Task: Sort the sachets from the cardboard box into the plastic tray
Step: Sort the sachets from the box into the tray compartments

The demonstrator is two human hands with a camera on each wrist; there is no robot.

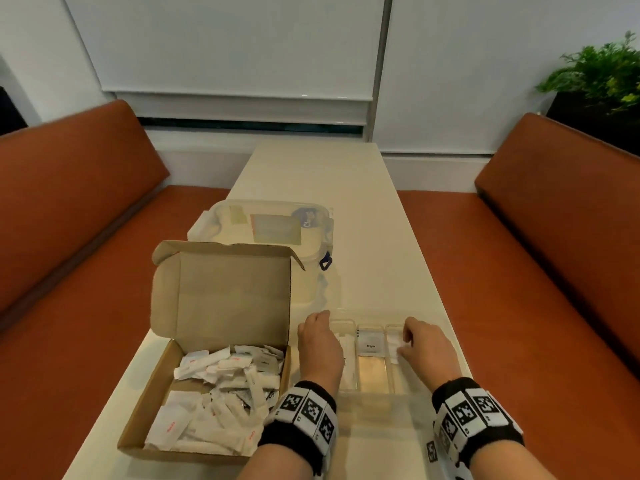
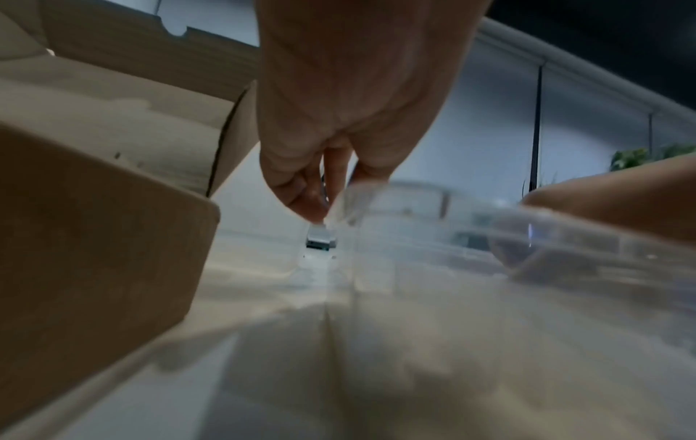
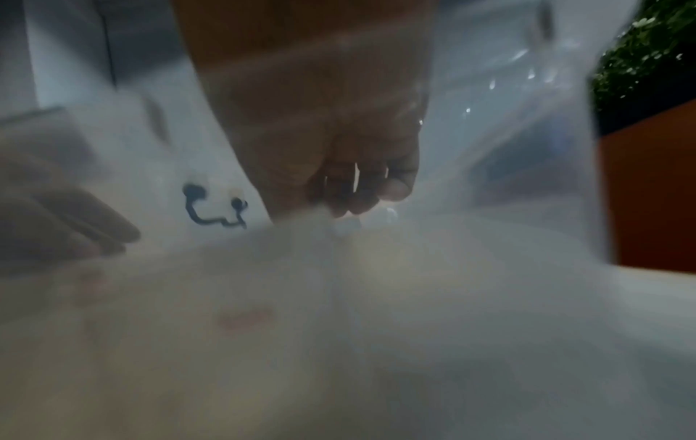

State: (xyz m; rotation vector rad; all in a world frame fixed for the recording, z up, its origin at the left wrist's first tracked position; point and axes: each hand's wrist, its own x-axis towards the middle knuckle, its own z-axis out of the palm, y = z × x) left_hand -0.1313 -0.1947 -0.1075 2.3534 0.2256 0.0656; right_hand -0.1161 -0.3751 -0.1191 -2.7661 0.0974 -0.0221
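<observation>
- the sachets (image 1: 221,393) are mostly still heaped in the cardboard box (image 1: 145,407), which sits at about 7 o'clock on the worktop (image 1: 346,209); the pile is loose and mixed, so sorting is judged to be at an early stage.
- the box lid is folded back upright at its far side, apparently so that the contents are left reachable from above.
- the plastic tray (image 1: 374,398) is set just beside the box, at about 5 o'clock, presumably so that each transfer is kept short.
- its compartments run away from the person; in the middle one a sachet marked "pepper" (image 1: 370,344) lies at the far end, and white sachets are seen in the compartments to either side.
- the left hand (image 1: 320,344) is held over the tray's left compartment with fingers curled down; in the left wrist view a small pale object (image 2: 319,238) appears pinched at the fingertips, likely a sachet, though blur prevents certainty.
- the right hand (image 1: 427,344) is curled at the right compartment, its fingertips on a white sachet (image 1: 394,342); a pinch is suggested in the head view, while the right wrist view is too blurred to confirm it.
- both hands being low over separate compartments suggests that two sachets are being placed by type at once.
- a clear lidded container (image 1: 273,226) stands behind the box at about 11 o'clock.
</observation>
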